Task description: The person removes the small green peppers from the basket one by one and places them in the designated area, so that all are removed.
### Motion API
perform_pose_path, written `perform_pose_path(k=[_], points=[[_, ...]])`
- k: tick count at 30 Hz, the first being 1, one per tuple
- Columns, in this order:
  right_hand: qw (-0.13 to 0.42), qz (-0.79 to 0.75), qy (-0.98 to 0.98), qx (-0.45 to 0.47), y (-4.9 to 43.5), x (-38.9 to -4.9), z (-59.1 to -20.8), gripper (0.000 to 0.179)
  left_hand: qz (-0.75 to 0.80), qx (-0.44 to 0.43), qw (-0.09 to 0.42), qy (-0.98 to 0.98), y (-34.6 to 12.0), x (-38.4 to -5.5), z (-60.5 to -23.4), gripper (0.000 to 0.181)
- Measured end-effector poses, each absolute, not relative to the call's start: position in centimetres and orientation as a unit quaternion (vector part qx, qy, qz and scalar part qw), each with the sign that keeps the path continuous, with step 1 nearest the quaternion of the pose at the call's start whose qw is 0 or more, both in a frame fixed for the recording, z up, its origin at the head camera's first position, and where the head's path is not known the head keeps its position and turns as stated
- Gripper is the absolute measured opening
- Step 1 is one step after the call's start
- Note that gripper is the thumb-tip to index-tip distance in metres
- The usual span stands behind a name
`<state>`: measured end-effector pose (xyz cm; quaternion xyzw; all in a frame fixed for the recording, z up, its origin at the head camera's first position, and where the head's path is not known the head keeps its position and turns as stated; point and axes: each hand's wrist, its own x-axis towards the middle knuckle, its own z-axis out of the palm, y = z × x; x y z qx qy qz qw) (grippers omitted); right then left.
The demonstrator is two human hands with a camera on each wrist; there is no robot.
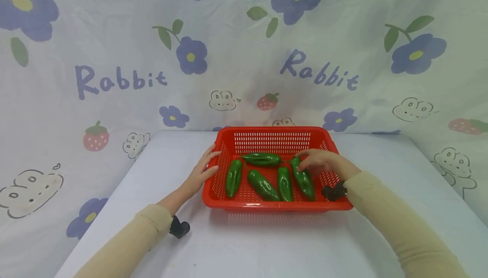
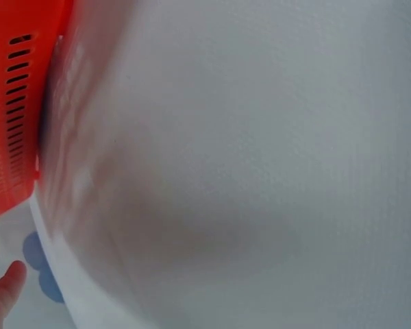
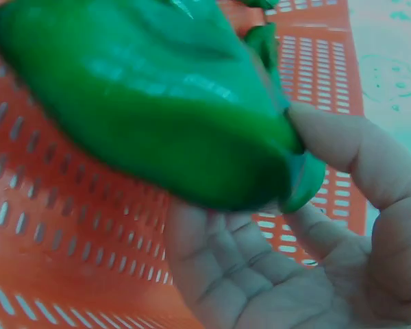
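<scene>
Several shiny green peppers lie in a red plastic basket (image 1: 251, 204). My right hand (image 1: 322, 161) reaches over the basket's right side and grips the upper end of the rightmost green pepper (image 1: 303, 180). In the right wrist view the thumb (image 3: 356, 147) presses on this pepper (image 3: 157, 130) and the other fingers curl beneath it. My left hand (image 1: 201, 175) rests at the basket's left rim, its fingers stretched out and spread. Only fingertips (image 2: 7, 284) of it show in the left wrist view, beside the basket's slotted wall (image 2: 17, 103).
Left of the gripped pepper lie an upright pepper (image 1: 284, 184), a slanted one (image 1: 263, 186), one along the back (image 1: 262, 159) and one by the left wall (image 1: 234, 178). The basket stands on a white table (image 1: 267, 248) before a rabbit-print cloth (image 1: 244, 66).
</scene>
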<state>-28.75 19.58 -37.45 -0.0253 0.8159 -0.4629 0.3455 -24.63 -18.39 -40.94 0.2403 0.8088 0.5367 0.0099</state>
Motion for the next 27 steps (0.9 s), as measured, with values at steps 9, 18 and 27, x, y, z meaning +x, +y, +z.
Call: perform_pose_path(k=[9,18,27], points=[[0.317,-0.513,0.796,-0.042,19.8,-29.0,-37.5,0.067,0.54,0.241,0.004,0.806,-18.4,-24.7,-41.1,0.047],[0.296,-0.588,0.749,-0.075,20.2,-28.9,-36.3,0.07,0.538,0.242,0.01,0.807,-18.3,-24.5,-40.6,0.046],[0.257,-0.618,0.737,-0.091,21.0,-28.6,-34.2,0.067,0.541,0.238,0.013,0.807,-17.9,-23.7,-39.5,0.046]])
